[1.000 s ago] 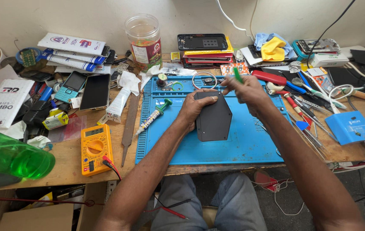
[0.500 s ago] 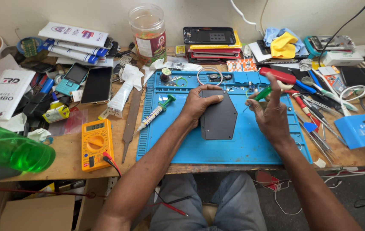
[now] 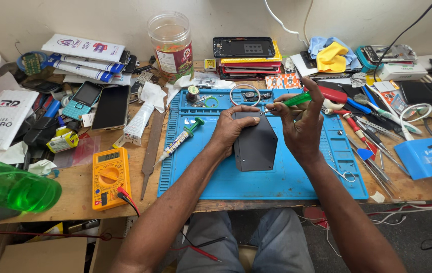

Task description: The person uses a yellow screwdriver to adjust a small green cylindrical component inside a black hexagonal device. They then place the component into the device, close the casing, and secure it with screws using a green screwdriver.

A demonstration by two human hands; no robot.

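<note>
Head view. A dark grey, flat device back cover [image 3: 255, 146], with angled corners and matte surface, lay near the middle of the blue work mat [image 3: 287, 177], closer to its far edge. The left hand [image 3: 232, 128] pressed flat on the cover's upper left corner. The right hand [image 3: 302, 124] pinched a green-handled screwdriver [image 3: 291, 101], its tip at the cover's top edge. A yellow multimeter [image 3: 110, 177] sat by the worktop's front edge.

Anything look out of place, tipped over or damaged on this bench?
A green plastic bottle lies on its side at the bench's front left corner, overhanging the edge. A red probe lead from the yellow meter dangles off the front. Nothing looks spilled or broken.
</note>
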